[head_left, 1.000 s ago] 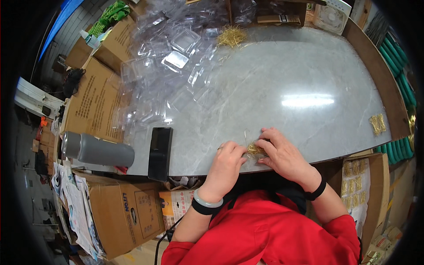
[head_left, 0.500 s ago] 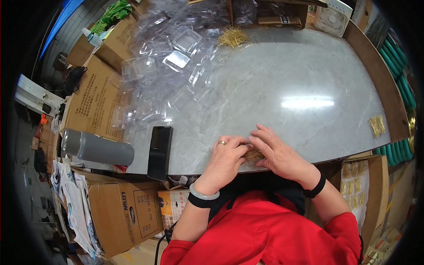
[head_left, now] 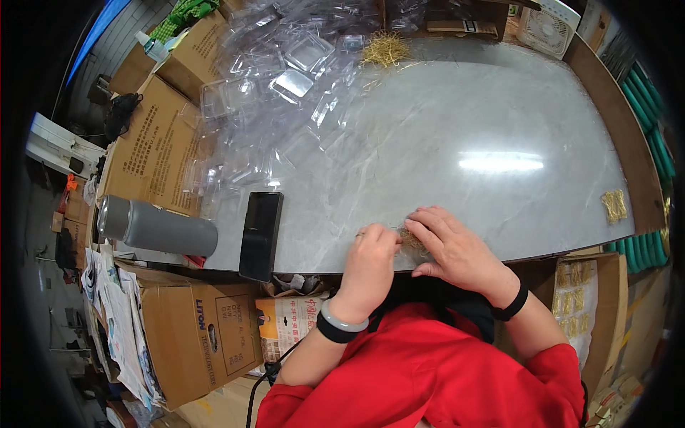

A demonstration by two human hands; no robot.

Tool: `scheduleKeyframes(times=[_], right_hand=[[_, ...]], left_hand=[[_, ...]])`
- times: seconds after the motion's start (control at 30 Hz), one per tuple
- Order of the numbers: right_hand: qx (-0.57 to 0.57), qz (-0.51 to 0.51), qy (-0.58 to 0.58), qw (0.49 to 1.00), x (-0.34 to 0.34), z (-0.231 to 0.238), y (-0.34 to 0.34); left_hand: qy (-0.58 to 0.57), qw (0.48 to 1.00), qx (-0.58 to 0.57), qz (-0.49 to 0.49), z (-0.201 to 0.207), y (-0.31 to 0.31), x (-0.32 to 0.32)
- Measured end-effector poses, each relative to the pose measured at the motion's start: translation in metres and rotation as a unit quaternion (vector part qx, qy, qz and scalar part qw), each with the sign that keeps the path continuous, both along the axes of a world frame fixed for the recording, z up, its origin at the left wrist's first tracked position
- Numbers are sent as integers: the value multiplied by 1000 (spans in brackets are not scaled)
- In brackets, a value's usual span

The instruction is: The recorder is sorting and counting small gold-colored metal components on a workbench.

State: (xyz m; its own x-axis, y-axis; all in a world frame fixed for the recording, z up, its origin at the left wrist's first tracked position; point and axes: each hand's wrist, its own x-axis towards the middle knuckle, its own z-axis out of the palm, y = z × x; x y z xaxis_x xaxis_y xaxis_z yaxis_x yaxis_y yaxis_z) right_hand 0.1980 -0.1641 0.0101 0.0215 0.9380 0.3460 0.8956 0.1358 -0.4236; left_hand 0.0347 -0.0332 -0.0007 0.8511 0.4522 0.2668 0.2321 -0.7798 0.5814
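Observation:
A small bundle of thin, gold-brown wire pieces (head_left: 412, 244) lies at the table's near edge, between my two hands and partly hidden by them. My left hand (head_left: 371, 265) is at its left side, fingers bent and pinched together against the strands; what the fingertips hold is hidden. My right hand (head_left: 457, 250) rests over the right side of the bundle, its fingers stretched out and the thumb apart. At the table's right edge lie tied gold wire bundles (head_left: 614, 205). A loose heap of gold wires (head_left: 385, 50) lies at the far side.
Clear plastic blister shells (head_left: 285, 107) cover the far left of the grey table (head_left: 457, 114). A black phone (head_left: 260, 237) and a grey bottle (head_left: 160, 227) lie left of my hands. Cartons (head_left: 160, 150) stand at left, a white fan (head_left: 546, 30) at the far right.
My left hand has drawn its fingers in and turned more upright beside the wires. My right hand has stayed nearly in place. The whole view has shifted slightly.

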Motion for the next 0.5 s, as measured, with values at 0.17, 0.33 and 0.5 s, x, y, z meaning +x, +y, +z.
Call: scheduleKeyframes(times=[0.17,0.33,0.5], right_hand=[[-15,-14,-19,1000,1,-7,0],[-18,-17,13,1000,3,-5,-2],[-11,-12,17,1000,4,-6,-3]], left_hand=[[-72,992,-99,20,5,-1,5],[-18,1000,23,-6,17,16,-5],[27,999,-13,-20,12,16,-4]])
